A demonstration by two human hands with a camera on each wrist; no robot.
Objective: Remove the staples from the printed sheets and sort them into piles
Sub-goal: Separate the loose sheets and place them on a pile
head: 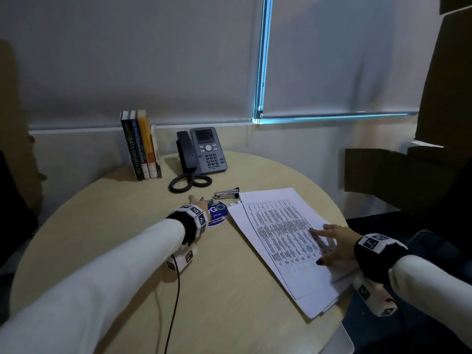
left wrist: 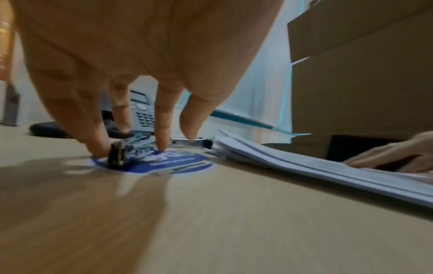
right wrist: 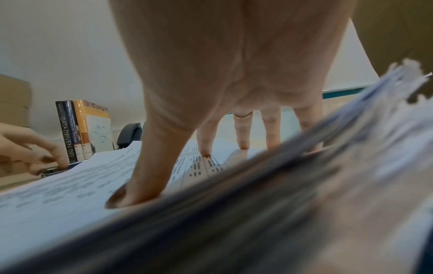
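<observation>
White printed sheets (head: 283, 233): stacked right of round blue sticker (head: 217, 213).
Left hand (head: 198, 203): fingers curled at small metal staple remover (left wrist: 121, 152) on sticker; grip unclear.
Right hand (head: 334, 245): flat, pressing sheets.

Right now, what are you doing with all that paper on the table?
A person is getting ready to pull staples out of printed sheets. The right hand rests flat on the stack of sheets, fingers spread, holding it still. The left hand reaches down to a small metal staple remover lying on a round blue sticker, fingertips at it, no firm hold visible. A stapler lies just beyond.
</observation>
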